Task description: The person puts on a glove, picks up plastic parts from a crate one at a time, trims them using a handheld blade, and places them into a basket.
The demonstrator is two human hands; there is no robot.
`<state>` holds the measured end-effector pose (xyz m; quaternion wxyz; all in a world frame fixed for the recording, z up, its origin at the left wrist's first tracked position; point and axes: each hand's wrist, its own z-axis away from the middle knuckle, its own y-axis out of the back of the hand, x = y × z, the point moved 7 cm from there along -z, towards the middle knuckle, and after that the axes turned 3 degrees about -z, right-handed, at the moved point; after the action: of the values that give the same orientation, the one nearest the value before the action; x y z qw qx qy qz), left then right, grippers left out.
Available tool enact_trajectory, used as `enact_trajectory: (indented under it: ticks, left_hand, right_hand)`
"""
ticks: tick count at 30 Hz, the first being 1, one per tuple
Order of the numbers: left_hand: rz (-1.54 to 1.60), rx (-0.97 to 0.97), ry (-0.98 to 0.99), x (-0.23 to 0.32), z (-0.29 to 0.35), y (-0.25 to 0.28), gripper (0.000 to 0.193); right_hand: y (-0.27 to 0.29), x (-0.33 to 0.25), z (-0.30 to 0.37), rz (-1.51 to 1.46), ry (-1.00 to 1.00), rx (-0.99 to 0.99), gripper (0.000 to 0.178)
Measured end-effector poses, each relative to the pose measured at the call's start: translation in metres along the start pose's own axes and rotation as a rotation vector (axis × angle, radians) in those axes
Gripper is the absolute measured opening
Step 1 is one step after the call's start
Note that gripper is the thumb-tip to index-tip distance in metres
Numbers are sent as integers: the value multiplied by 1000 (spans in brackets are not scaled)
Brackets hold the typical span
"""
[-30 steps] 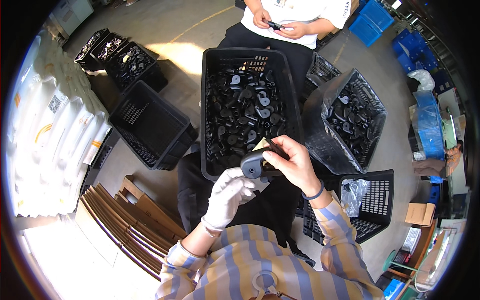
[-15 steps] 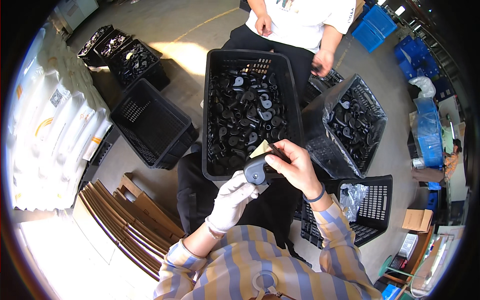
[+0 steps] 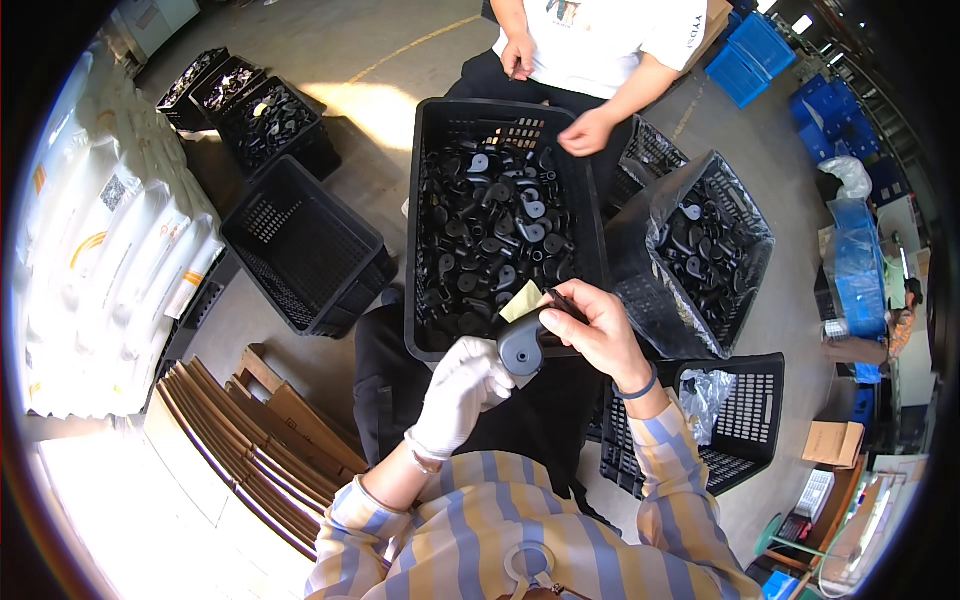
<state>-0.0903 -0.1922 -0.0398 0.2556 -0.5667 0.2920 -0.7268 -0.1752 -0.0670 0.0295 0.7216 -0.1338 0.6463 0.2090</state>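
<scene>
A grey concrete workshop floor (image 3: 400, 60) is being crowded with crates. Nearest, a dark grey rounded plastic part (image 3: 522, 349) is being gripped by the white-gloved left hand (image 3: 462, 390), fingers curled around it from below. Just above it, a small tan square pad (image 3: 523, 301) is being pinched by the bare right hand (image 3: 592, 330). Beyond the fingertips, a tall black plastic crate (image 3: 428, 200) of similar parts is being reached into by another person's hand (image 3: 585, 132).

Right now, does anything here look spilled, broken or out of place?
Nothing stands out. The black parts sit inside the middle crate; the gloved left hand and bare right hand hold one dark part and a tan slip over it.
</scene>
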Motion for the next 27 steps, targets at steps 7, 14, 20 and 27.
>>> enact_trajectory:
  ticks: [7, 14, 20, 27]
  left_hand:
    - [-164, -75, -16, 10, -8, -8, 53]
    - [-766, -60, -269, 26, -13, -10, 44]
    - [-548, -81, -187, 19, -15, -2, 35]
    - [-558, -119, -197, 20, -13, -4, 35]
  right_hand:
    - [-17, 50, -2, -368, -383, -181, 36]
    - [-51, 101, 17, -638, -684, -56, 36]
    - [-52, 96, 23, -592, -534, 9, 38]
    - [-47, 85, 23, -517, -400, -6, 37]
